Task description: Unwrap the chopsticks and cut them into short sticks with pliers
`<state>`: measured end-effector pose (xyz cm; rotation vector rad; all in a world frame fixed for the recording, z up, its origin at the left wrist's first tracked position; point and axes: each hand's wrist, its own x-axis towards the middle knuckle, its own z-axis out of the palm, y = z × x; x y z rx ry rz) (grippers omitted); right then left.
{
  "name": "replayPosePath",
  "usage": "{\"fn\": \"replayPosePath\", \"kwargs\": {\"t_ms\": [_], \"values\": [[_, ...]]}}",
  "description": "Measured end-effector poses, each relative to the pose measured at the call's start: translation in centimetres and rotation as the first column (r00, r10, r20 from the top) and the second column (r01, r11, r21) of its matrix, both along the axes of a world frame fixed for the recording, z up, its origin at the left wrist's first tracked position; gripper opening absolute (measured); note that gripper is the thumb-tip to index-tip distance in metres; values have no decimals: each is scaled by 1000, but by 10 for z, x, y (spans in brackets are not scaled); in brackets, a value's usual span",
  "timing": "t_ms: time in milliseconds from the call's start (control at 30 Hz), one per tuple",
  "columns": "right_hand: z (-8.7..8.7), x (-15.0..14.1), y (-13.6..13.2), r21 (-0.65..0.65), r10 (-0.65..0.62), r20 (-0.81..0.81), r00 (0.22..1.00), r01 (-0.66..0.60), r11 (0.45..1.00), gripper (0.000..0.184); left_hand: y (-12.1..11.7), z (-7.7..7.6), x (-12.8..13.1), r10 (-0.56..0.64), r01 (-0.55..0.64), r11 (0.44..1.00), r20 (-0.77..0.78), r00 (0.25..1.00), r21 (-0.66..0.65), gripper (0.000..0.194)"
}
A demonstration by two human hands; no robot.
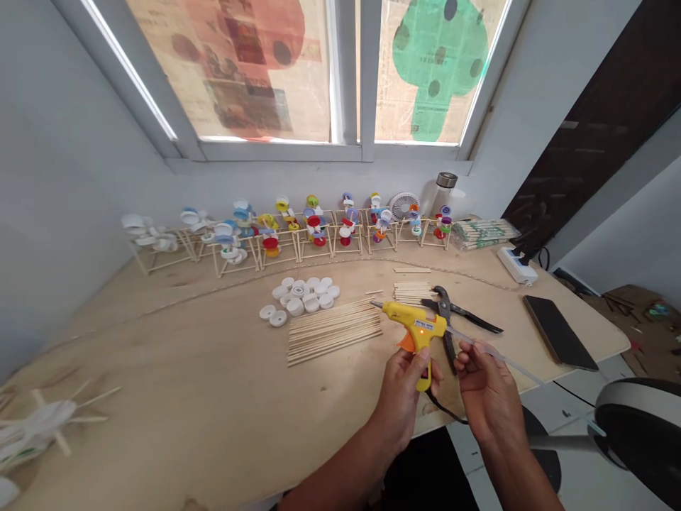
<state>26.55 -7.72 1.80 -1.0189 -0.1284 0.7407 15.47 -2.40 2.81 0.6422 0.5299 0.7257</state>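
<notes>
Yellow hot glue gun (418, 330) up in the left hand (399, 401), clear glue stick (497, 358) in the right hand (489, 397)!

There go the left fingers (420, 369), curled tight round the grip, gun raised over the plywood bench (159, 341), nozzle aimed left at the loose wooden sticks (333, 330). Right fingertips (468, 351) pinched closed on the glue stick, just behind the gun. Black-handled pliers (452, 312) lay below it, white bottle caps (301, 298) sat past the sticks, and stick-and-cap models (287, 231) lined the wall under the window.
</notes>
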Motion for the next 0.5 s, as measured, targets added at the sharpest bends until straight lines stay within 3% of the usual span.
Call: {"fn": "replayPosePath", "kwargs": {"t_ms": [167,333,500], "values": [[-4,5,-1,-11,45,67,997,-45,999,17,4,0,2,-23,23,999,6,1000,-45,38],[-5,3,-7,-196,165,212,963,-123,973,30,7,-1,6,13,-14,997,-11,1000,-79,35],[4,1,-15,-398,387,439,811,-210,893,33,6,2,18,17,-18,996,-17,1000,-84,28]]}}
